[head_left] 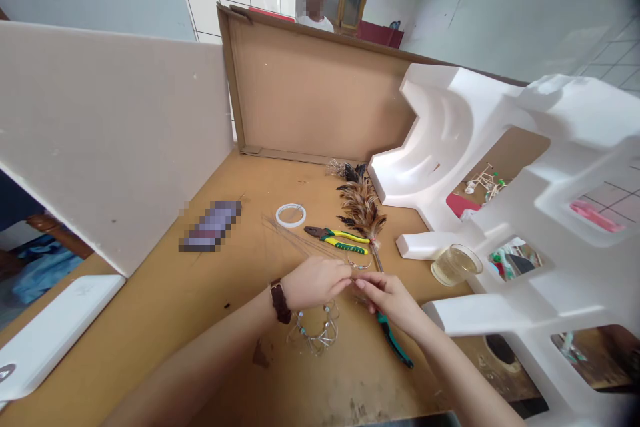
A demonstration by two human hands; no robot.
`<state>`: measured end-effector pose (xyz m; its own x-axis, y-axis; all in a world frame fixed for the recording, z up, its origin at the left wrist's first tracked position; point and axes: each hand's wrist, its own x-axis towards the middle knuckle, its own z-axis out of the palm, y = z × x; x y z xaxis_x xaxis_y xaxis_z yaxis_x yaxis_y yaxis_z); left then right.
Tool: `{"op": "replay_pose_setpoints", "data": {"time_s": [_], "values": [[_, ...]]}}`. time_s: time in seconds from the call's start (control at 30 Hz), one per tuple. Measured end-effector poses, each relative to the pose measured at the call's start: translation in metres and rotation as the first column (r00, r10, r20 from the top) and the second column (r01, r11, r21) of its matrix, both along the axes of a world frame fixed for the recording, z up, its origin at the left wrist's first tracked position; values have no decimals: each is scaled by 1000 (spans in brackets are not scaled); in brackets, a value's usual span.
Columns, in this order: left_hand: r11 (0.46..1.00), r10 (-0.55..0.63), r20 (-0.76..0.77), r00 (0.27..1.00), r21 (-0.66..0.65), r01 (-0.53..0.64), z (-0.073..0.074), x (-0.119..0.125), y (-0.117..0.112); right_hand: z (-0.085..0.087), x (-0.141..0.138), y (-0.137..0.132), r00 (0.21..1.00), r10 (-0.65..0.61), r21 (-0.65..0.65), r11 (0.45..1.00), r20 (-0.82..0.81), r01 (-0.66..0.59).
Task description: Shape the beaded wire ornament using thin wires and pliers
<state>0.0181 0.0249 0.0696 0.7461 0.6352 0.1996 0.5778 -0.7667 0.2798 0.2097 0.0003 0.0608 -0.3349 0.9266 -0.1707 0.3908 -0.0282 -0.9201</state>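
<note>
Two hands [316,282] [393,297] near yellow-green pliers [345,247], nose leftward, long axis crosswise

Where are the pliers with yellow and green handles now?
In the head view, the pliers lie on the table at centre, just beyond the left hand, with the white ring to their left and the brown feathers to their upper right.

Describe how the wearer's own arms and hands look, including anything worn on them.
The left grip and right grip are ungloved human hands. The left forearm and right forearm show no sleeves. A dark brown strap with a metallic-looking buckle circles the left wrist; no watch face shows. Nothing is visible around the right wrist.
</note>
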Motion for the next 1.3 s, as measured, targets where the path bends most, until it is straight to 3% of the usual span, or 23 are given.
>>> {"op": "replay_pose_setpoints", "data": {"time_s": [0.2, 0.33, 0.43, 0.53, 0.63, 0.77, 1.03, 1.2, 1.3], "values": [[997, 41, -42, 998, 61, -38, -3, -3, -5, 4, -17, 1, 983, -97, -145, 987, -156, 74], [996, 66, -48, 997, 65, -63, -6, -3, -10, 2, -18, -1, 972, -129, -174, 980, -198, 95], [996, 84, 9, 996, 14, -84, -10, -5, -13, -4, -19, -2, 959, -147, -180, 978, -242, 105], [978, 177, 107, 978, -130, -163, -19, -14, -11, -10, -17, -5, 943, -181, -179, 975, -281, 134], [929, 288, 46, 957, -255, -267, -36, -28, -8, -16, -15, -8, 941, -217, -154, 971, -260, 181], [923, 265, -117, 957, -257, -287, -59, -38, -10, -26, -16, -11, 960, -196, -103, 979, -198, 178], [893, 305, 12, 952, -351, -281, -71, -37, -17, -45, -24, -17, 987, -158, 9, 987, -28, 158], [913, 332, 43, 942, -264, -310, -80, -28, -25, -50, -25, -18, 992, -119, 3, 993, -46, 119], [923, 332, 66, 941, -229, -310, -86, -21, -29, -55, -21, -17, 995, -98, 71, 993, -6, 98]]}}
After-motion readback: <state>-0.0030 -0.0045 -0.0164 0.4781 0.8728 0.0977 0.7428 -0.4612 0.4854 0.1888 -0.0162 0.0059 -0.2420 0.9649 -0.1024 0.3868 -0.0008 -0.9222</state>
